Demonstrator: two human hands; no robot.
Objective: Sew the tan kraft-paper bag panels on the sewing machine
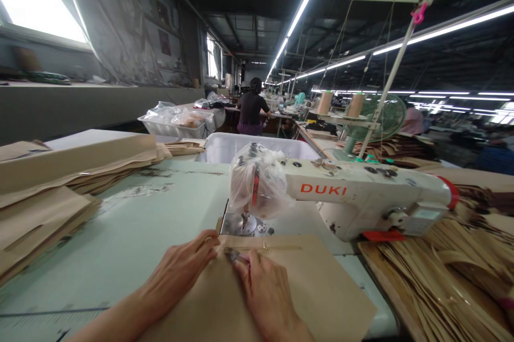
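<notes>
A flat tan panel point(317, 288) lies on the pale green sewing table in front of me. Along its far edge runs a narrow slot with a zipper, and a small gold zipper pull point(264, 245) shows there. My left hand point(180, 264) grips the panel's far left edge with its fingers bent together. Closed around small thread snips point(236, 257) with a metal tip and a purplish part, my right hand point(267, 288) rests on the panel. The tip touches the slot's left end, close to my left fingertips. Just beyond is the sewing machine point(341, 192), its head wrapped in clear plastic.
Stacked tan panels point(76, 171) cover the table's left side. To the right, many tan strips point(437, 272) lie on a wooden board. Behind the machine stands a white bin point(217, 144). Thread cones point(324, 102), a green fan point(385, 117) and a seated person point(252, 106) are farther back.
</notes>
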